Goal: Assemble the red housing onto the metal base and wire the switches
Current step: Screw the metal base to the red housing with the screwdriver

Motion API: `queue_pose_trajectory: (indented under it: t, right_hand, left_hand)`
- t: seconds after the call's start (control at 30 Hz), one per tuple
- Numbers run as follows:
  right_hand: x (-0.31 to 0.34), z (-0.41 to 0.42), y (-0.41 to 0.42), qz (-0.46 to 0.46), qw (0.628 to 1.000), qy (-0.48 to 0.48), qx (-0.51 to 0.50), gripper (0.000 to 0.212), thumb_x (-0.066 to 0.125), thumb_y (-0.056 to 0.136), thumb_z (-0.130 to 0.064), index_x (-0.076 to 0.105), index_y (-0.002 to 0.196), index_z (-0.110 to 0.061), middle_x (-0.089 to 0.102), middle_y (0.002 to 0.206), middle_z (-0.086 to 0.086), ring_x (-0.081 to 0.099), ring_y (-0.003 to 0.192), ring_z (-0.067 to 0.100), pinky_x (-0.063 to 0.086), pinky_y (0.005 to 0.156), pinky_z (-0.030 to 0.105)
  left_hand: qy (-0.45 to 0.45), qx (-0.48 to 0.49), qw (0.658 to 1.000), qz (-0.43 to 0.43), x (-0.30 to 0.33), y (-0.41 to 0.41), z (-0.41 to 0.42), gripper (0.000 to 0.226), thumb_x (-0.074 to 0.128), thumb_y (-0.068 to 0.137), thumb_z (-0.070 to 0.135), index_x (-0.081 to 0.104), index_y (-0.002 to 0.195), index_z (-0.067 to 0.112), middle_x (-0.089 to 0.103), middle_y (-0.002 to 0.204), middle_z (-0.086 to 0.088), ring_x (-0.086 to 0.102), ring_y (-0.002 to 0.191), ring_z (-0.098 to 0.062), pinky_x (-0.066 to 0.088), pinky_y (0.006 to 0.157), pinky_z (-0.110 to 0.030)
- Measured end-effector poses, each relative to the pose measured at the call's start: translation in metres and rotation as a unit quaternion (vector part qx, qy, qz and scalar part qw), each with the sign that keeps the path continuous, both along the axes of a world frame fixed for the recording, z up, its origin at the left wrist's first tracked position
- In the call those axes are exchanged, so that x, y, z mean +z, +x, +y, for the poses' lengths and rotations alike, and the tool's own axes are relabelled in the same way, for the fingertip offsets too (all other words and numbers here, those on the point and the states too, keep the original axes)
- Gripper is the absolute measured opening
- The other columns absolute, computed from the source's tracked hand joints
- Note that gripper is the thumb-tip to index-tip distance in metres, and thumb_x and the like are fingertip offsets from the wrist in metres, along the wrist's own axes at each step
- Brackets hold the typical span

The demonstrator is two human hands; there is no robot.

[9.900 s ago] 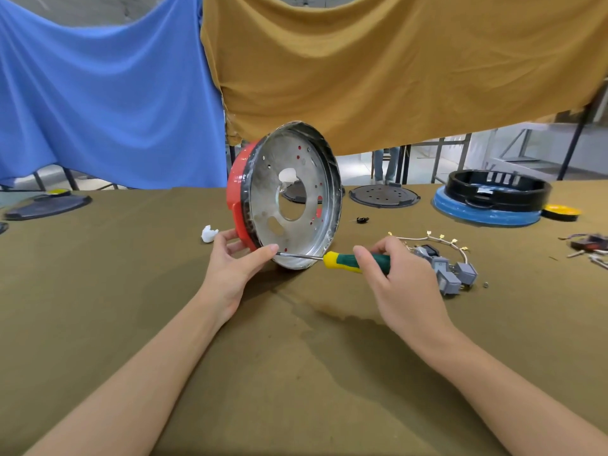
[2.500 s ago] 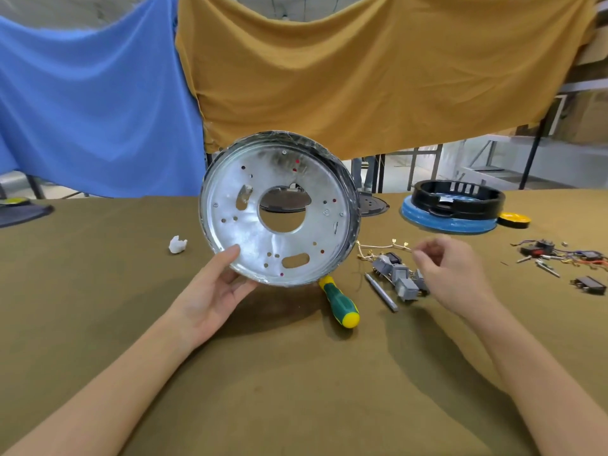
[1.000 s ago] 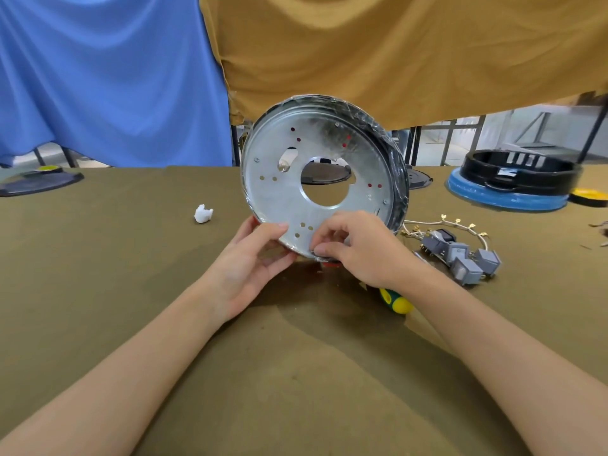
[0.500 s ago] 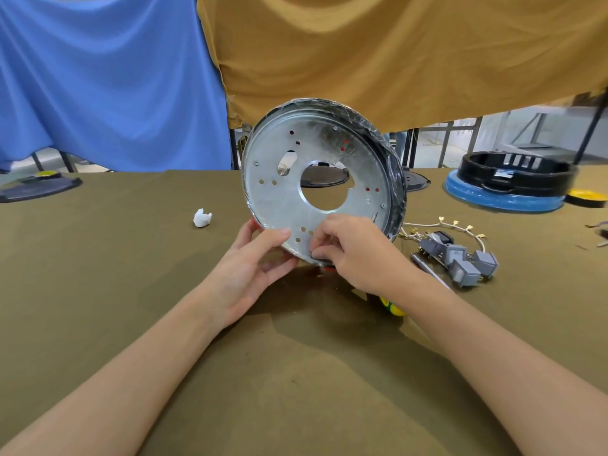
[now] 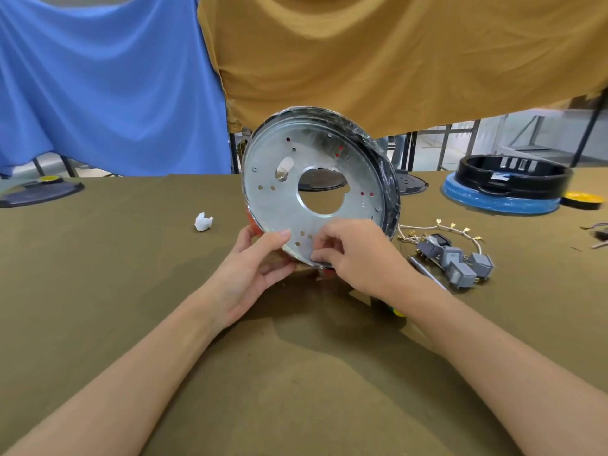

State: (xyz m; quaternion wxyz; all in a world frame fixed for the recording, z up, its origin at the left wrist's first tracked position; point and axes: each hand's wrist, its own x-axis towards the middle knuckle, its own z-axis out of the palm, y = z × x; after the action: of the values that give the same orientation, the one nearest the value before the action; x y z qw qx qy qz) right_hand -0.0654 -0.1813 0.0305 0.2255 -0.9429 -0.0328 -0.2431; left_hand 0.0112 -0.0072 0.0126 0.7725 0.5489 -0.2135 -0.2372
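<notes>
We see the round perforated metal base [image 5: 329, 189] standing on edge, flat face toward us, left hand [image 5: 250, 274] gripping its lower rim, right hand [image 5: 358, 255] pinching there; grey switches [image 5: 457, 261] lie right of it.

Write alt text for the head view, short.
Two bare hands hold a round metal base on edge on an olive table: left hand steadies it, right hand pinches at its lower rim. Grey switches with wires lie right.

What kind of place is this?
Probably a workshop for putting appliances together: a round perforated metal base held on edge, grey rocker switches with wires, and black round appliance parts on a brown-covered table.
</notes>
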Motion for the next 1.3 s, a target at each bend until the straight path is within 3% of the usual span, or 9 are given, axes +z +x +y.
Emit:
queue_pose_trajectory:
  t: [0.13,0.3,0.5,0.63,0.93,1.07,1.3]
  right_hand:
    - [0.002,-0.001,0.001,0.024,0.999,-0.020,0.034,0.009,0.066,0.093,-0.020,0.074,0.093,-0.016,0.064,0.089,-0.006,0.056,0.078,0.007,0.041,0.068,0.018]
    - [0.005,-0.004,0.002,0.040,0.999,-0.012,0.030,0.008,0.067,0.091,-0.019,0.074,0.088,-0.022,0.061,0.079,-0.015,0.055,0.071,-0.001,0.037,0.061,0.009]
    - [0.004,-0.006,0.004,0.040,0.998,0.053,-0.023,0.020,0.081,0.078,-0.022,0.062,0.070,-0.025,0.060,0.067,-0.011,0.053,0.062,0.001,0.038,0.054,0.014]
    - [0.002,0.000,0.004,0.042,0.997,0.051,-0.040,0.018,0.080,0.079,-0.021,0.064,0.071,-0.022,0.061,0.069,-0.010,0.057,0.067,0.009,0.047,0.059,0.024]
    - [0.001,-0.004,0.002,0.051,0.994,0.090,-0.025,0.016,0.082,0.078,-0.022,0.066,0.073,-0.024,0.063,0.070,-0.008,0.056,0.065,0.005,0.043,0.059,0.017]
    - [-0.001,-0.001,0.001,0.043,0.995,0.074,-0.047,0.014,0.081,0.078,-0.022,0.068,0.074,-0.022,0.064,0.070,-0.009,0.059,0.069,0.007,0.049,0.062,0.023]
    - [-0.003,0.002,-0.001,0.032,0.996,0.069,-0.051,0.013,0.079,0.081,-0.021,0.067,0.077,-0.019,0.061,0.070,-0.010,0.056,0.069,0.008,0.046,0.063,0.022]
  left_hand:
    - [-0.005,0.016,1.000,0.011,-0.001,-0.001,0.000,0.069,0.079,0.080,0.026,0.045,0.139,0.016,0.069,0.128,-0.010,0.070,0.110,-0.028,0.060,0.086,-0.032]
    - [0.005,0.016,1.000,-0.006,-0.002,0.000,-0.001,0.065,0.079,0.079,0.026,0.045,0.134,0.016,0.069,0.126,-0.009,0.071,0.109,-0.026,0.059,0.088,-0.033]
    - [0.025,-0.009,0.997,-0.067,-0.005,-0.001,-0.001,0.067,0.070,0.080,0.020,0.040,0.140,0.022,0.068,0.129,-0.005,0.067,0.117,-0.026,0.055,0.098,-0.039]
    - [0.025,-0.015,0.997,-0.076,-0.005,-0.001,0.001,0.067,0.068,0.081,0.018,0.039,0.141,0.023,0.066,0.131,-0.008,0.066,0.118,-0.027,0.055,0.098,-0.039]
    - [0.008,-0.010,0.998,-0.053,-0.006,-0.001,0.000,0.067,0.069,0.082,0.020,0.039,0.142,0.021,0.068,0.129,-0.009,0.067,0.116,-0.029,0.057,0.094,-0.037]
    - [0.021,-0.013,0.997,-0.067,-0.007,-0.002,0.001,0.066,0.071,0.081,0.019,0.041,0.140,0.022,0.067,0.131,-0.010,0.066,0.118,-0.027,0.055,0.097,-0.039]
    - [0.018,-0.015,0.998,-0.063,-0.007,-0.002,0.000,0.066,0.071,0.081,0.018,0.041,0.140,0.024,0.067,0.130,-0.009,0.066,0.118,-0.026,0.056,0.096,-0.037]
